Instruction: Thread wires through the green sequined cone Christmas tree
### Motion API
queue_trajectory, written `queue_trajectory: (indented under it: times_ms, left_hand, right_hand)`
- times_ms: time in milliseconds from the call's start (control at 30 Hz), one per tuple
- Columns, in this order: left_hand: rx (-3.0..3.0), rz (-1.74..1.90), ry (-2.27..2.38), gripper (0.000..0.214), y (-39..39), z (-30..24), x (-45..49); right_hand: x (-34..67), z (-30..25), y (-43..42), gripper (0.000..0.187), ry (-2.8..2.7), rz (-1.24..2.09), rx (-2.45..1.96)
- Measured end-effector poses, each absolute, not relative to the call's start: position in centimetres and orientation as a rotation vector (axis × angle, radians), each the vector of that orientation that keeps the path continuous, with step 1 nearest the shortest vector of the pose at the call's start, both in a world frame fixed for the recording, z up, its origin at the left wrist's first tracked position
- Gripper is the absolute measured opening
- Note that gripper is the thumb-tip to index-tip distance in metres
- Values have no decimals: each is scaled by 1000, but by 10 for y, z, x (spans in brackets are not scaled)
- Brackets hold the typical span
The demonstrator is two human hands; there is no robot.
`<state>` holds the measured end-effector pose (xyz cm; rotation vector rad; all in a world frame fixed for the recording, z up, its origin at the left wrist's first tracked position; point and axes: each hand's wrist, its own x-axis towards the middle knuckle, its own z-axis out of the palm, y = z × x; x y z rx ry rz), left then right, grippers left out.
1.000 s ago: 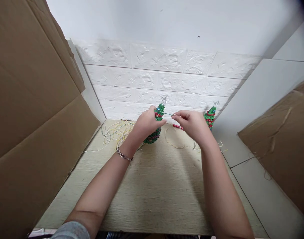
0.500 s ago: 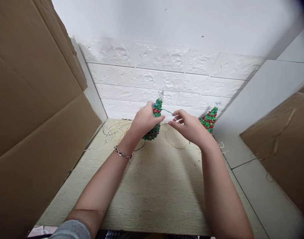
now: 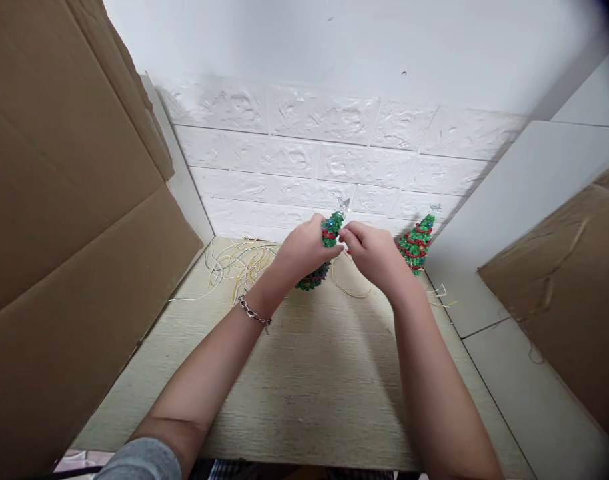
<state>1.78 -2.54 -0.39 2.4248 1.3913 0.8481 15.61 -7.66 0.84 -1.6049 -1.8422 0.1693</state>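
Note:
My left hand (image 3: 304,252) is wrapped round a small green beaded Christmas tree (image 3: 330,232) with red trim and a clear star on top, tilted to the right over the table (image 3: 304,400). Right beside the tree's top, my right hand (image 3: 372,257) is closed in a pinch; what it grips is too small to make out. A second beaded tree (image 3: 416,241) stands upright at the back right, just beyond my right hand.
Loose pale and green wires (image 3: 237,263) lie tangled at the back left of the table. Cardboard panels (image 3: 59,220) wall in the left side, and more cardboard (image 3: 564,280) leans at the right. A white brick-pattern wall (image 3: 324,160) closes the back.
My right hand has moved left, closing the gap to the tree's top. The tree in my left hand has shifted slightly right and tilted.

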Motion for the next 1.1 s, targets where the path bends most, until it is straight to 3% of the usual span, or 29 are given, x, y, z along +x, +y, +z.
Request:
queue_trajectory:
  times_ms: [133, 233, 733, 1100]
  left_hand:
    - [2404, 814, 1386, 33, -24, -5, 18]
    - [2421, 821, 1428, 37, -20, -4, 15]
    - [2451, 796, 1501, 41, -15, -2, 7]
    - [2441, 770, 1553, 43, -18, 3, 7]
  right_hand:
    - [156, 11, -81, 21, -1817, 272, -1617]
    - [169, 20, -93, 26, -1779, 379, -1660]
    - [170, 27, -97, 27, -1777, 111, -1579]
    - [167, 30, -103, 29, -1850, 161, -1774]
